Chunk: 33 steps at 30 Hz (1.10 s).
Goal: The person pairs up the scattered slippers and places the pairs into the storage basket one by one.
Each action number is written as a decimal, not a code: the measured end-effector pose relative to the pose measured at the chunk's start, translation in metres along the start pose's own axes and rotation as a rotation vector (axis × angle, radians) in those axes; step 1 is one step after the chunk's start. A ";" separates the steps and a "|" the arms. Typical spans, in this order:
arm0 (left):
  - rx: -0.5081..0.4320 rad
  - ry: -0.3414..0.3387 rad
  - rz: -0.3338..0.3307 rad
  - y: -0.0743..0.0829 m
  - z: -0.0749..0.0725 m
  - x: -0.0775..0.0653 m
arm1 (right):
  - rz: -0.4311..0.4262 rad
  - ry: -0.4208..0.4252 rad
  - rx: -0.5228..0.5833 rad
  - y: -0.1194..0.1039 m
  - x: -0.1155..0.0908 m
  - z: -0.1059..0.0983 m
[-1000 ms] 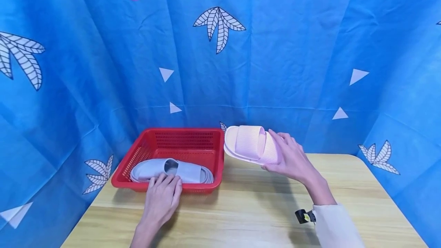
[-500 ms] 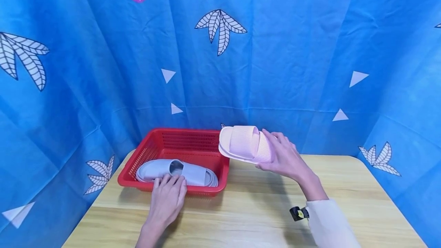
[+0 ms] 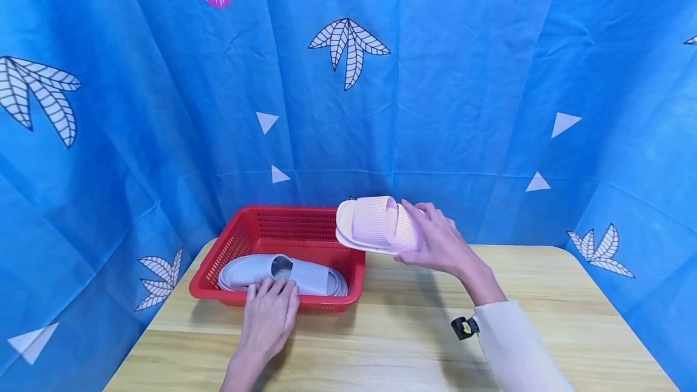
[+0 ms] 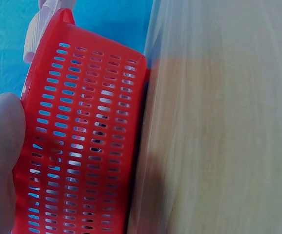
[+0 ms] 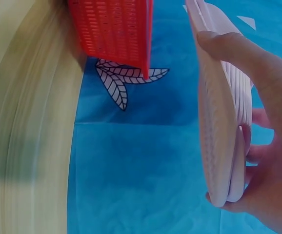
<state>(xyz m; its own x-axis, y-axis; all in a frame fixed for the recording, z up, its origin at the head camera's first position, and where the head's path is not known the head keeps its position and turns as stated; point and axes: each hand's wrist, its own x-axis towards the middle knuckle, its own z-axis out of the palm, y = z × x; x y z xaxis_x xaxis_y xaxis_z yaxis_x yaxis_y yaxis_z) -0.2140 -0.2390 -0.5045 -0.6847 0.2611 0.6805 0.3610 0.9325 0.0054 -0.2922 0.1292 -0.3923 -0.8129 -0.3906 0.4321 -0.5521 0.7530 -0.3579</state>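
Observation:
My right hand [image 3: 441,244] grips a pair of pink slide slippers [image 3: 373,222], pressed together with ribbed straps, above the table. The right wrist view shows the thumb lying on the sole of the slippers [image 5: 216,131] and the fingers on the strap side. Their toe end hangs over the right rim of a red plastic basket [image 3: 356,271]. Grey slippers [image 3: 310,277] lie crosswise inside it, near the front wall. My left hand [image 3: 269,316] holds the front rim with its fingers bent over it; the left wrist view shows part of that hand against the basket [image 4: 82,131].
The basket stands on a light wooden table [image 3: 408,343], toward the back left. Behind and on both sides hangs a blue curtain [image 3: 446,101] with leaf and triangle prints. A small black device [image 3: 463,328] is attached at the right wrist.
My right hand has carried the pink slippers left, so they now reach over the basket's right rim. The left hand keeps its place on the front rim. The view has shifted slightly.

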 end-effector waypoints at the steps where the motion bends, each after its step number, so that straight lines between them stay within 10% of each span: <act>1: -0.001 0.002 0.001 0.000 0.000 0.000 | -0.004 0.000 -0.002 -0.001 0.002 0.000; 33: -0.028 -0.006 -0.034 -0.001 0.002 -0.001 | -0.014 -0.084 -0.021 -0.031 0.033 0.018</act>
<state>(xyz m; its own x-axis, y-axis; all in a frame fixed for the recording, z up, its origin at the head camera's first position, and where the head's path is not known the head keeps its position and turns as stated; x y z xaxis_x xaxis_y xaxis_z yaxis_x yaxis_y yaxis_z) -0.2152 -0.2392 -0.5067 -0.7005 0.2305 0.6754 0.3548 0.9336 0.0494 -0.3056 0.0832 -0.3821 -0.8183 -0.4431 0.3660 -0.5601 0.7577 -0.3349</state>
